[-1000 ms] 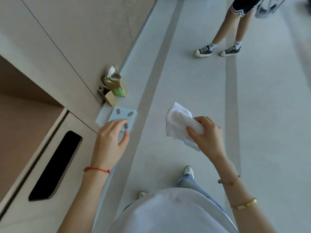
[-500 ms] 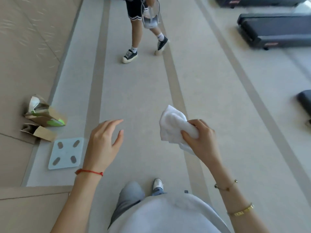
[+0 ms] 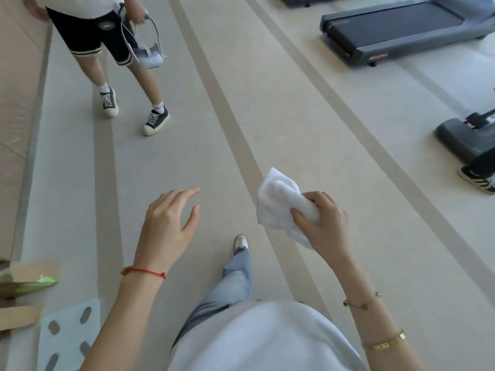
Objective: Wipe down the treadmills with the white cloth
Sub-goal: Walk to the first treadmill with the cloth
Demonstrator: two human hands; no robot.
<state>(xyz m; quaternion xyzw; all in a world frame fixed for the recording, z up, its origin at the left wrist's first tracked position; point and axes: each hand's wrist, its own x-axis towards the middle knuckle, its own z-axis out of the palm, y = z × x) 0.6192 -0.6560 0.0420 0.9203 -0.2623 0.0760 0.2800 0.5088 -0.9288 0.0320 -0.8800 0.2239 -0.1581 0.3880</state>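
Our right hand [image 3: 322, 223] grips the bunched white cloth [image 3: 281, 203] in the air; our left hand [image 3: 167, 226] hangs loose-fingered, holding nothing. Since the earlier frame the bathroom scale [image 3: 69, 333] has slid to the lower corner, and a treadmill [image 3: 401, 28], well ahead, shows more fully.

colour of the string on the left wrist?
Red: a thin red string bracelet just below the left hand, clear in the head view.

The cloth [image 3: 281, 203] is sitting in the right hand [image 3: 322, 223], the left hand [image 3: 167, 223] is hovering beside it, treadmills [image 3: 407, 30] are lying far right, and a scale [image 3: 68, 334] is lying near left.
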